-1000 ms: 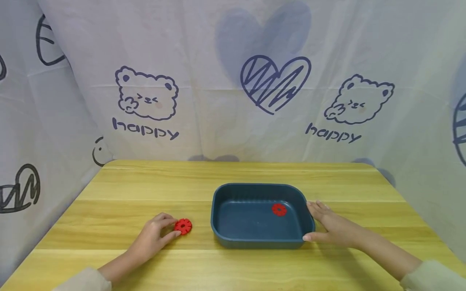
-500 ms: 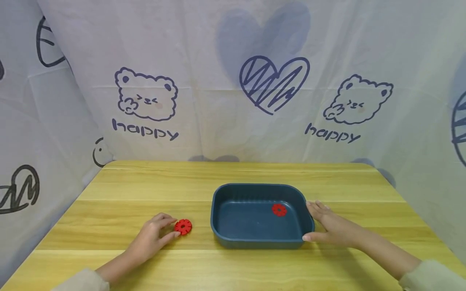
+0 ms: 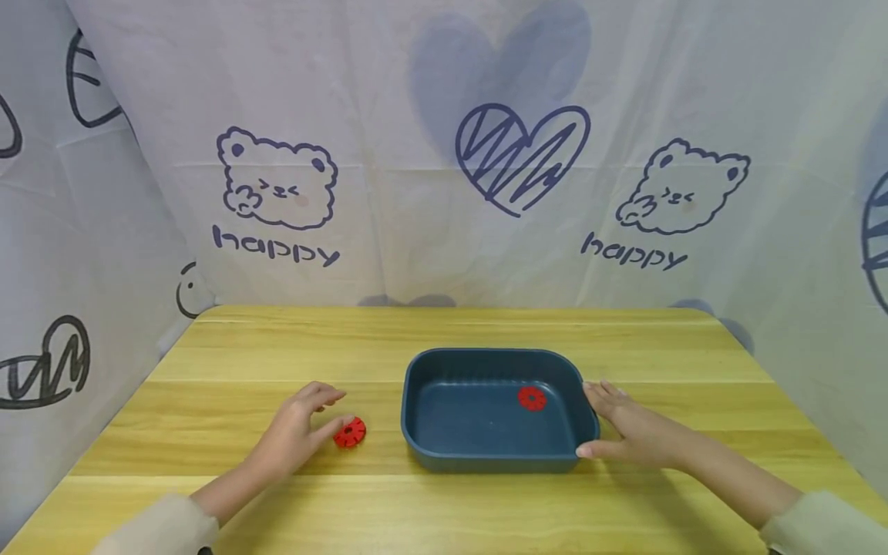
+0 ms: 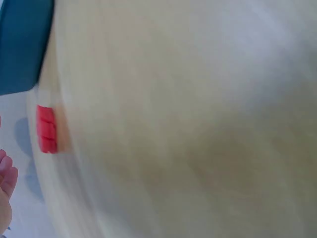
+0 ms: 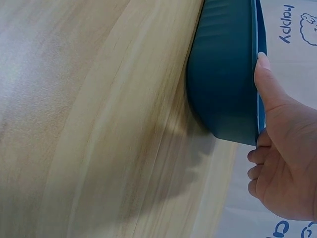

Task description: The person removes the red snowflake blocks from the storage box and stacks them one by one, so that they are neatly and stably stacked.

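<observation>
A red notched snowflake disc (image 3: 350, 434) lies on the table left of a dark blue plastic bin (image 3: 489, 464). My left hand (image 3: 294, 432) hovers beside this disc, thumb and fingers spread apart, with the thumb tip overlapping its edge in the head view. In the left wrist view the disc (image 4: 46, 130) appears side-on, apart from the visible fingers (image 4: 7, 173). A second red snowflake disc (image 3: 532, 398) lies inside the bin, toward its back right. My right hand (image 3: 634, 432) holds the bin's right end, its thumb (image 5: 265, 74) against the rim and its other fingers bent farther along that end.
The wood-patterned table (image 3: 486, 516) extends around the bin on all sides. White cloth (image 3: 388, 231) printed with bears and hearts hangs behind the table and along both sides.
My left hand has let go of the red disc on the table; its fingers have lifted and spread. The right hand and the bin have stayed in place.
</observation>
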`<state>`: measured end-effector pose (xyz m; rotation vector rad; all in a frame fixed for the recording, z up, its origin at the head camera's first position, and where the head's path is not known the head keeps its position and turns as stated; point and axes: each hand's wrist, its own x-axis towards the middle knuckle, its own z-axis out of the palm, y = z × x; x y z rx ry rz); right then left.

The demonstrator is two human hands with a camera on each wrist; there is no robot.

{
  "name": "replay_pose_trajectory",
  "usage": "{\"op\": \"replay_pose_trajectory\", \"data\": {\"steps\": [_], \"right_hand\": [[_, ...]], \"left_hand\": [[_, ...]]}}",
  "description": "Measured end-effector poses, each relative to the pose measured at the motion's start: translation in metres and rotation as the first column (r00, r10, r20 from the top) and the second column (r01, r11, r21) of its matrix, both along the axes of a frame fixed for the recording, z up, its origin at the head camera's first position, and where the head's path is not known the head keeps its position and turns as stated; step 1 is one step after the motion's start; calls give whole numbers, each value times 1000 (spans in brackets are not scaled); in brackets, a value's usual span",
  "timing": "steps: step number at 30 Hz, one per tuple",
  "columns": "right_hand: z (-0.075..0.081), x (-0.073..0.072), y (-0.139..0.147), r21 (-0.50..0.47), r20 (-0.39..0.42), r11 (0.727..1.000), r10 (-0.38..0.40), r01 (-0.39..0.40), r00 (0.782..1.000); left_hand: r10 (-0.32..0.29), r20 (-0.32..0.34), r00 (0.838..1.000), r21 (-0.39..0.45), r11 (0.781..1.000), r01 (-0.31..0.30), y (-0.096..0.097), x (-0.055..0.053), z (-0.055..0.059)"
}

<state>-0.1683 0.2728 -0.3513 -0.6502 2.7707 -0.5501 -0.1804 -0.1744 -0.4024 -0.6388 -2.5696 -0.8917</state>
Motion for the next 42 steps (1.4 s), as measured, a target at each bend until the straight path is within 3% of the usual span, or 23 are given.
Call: {"op": "replay_pose_trajectory", "data": {"steps": [10,17,26,33,42], "right_hand": [[0,-2,0,-9,20,1000,10,-10,1000],[0,-2,0,-18,9,1000,22,-22,1000],[0,-1,0,-16,0,1000,23,-23,1000],[0,-2,1,-17,-2,1000,22,-22,1000],[-1,-2,1,-14,-3,1000,9,-9,1000]], "left_hand": [[-22,-66,998,12,1000,23,23,-14,14],[-71,-89,994,62,995,77,47,-20,23],[-145,-49,988,124,981,150,82,-27,29],[-165,-64,984,142,975,173,106,-28,33],[-234,20,972,147,962,229,138,-32,32]]}}
